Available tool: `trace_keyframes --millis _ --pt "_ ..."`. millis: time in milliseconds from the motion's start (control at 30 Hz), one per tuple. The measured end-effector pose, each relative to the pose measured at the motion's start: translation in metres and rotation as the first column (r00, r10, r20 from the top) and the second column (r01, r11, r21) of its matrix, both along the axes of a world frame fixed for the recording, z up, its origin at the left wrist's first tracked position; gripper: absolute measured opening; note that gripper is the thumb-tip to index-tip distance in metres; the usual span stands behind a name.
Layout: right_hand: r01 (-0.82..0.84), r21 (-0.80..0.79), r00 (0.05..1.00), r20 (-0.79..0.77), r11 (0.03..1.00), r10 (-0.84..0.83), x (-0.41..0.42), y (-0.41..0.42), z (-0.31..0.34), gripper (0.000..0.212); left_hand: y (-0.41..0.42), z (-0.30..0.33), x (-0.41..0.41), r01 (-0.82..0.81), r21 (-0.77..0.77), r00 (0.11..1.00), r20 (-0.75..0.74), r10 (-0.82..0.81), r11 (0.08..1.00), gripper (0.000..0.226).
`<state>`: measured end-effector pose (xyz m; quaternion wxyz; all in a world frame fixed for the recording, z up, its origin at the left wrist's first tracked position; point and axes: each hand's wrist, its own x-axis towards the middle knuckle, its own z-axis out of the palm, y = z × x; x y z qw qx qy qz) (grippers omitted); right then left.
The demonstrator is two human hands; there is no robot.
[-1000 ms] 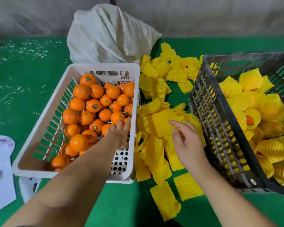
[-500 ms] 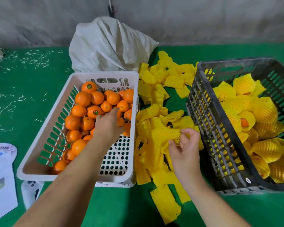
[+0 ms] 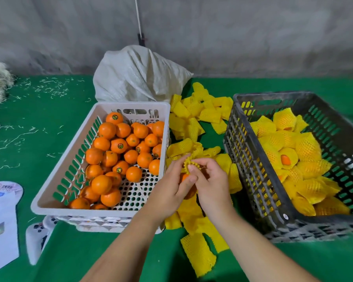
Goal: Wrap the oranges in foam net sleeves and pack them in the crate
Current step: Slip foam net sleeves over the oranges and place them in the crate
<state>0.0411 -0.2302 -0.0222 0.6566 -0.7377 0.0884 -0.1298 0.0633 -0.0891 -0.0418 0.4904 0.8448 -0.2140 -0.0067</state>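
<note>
**A fruit packing room**

A rough grey wall [image 3: 253, 37] backs a green-covered desk [image 3: 39, 123]. On it: a white basket [image 3: 55, 192] of stickered oranges [image 3: 118, 145], heaped yellow foam sleeves [image 3: 200, 110], a dark crate [image 3: 245, 159], a woven sack [image 3: 139, 76].

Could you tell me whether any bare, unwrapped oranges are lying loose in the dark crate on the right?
No, the dark crate holds only oranges in yellow foam net sleeves; the bare ones sit in the white basket.

A rough grey concrete wall [image 3: 232, 33] is standing far beyond the fingers, a thin pale cord [image 3: 138, 16] hanging down it. Green felt-like cloth [image 3: 39, 110] is covering the work surface, lying evenly lit under soft, shadowless light
</note>
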Motion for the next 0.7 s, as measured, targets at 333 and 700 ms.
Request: trace_keyframes --millis 333,700 --pt "0.152 -0.06 0.988 0.016 0.986 -0.152 0.001 0.0 -0.007 0.013 -0.007 0.005 0.001 -0.154 -0.374 0.985 -0.133 0.111 0.915 0.038" --pt "0.237 -0.101 0.971 0.007 0.966 -0.237 0.011 -0.018 -0.011 0.014 0.007 -0.007 0.001 0.05 -0.093 0.999 0.027 -0.047 0.994 0.07"
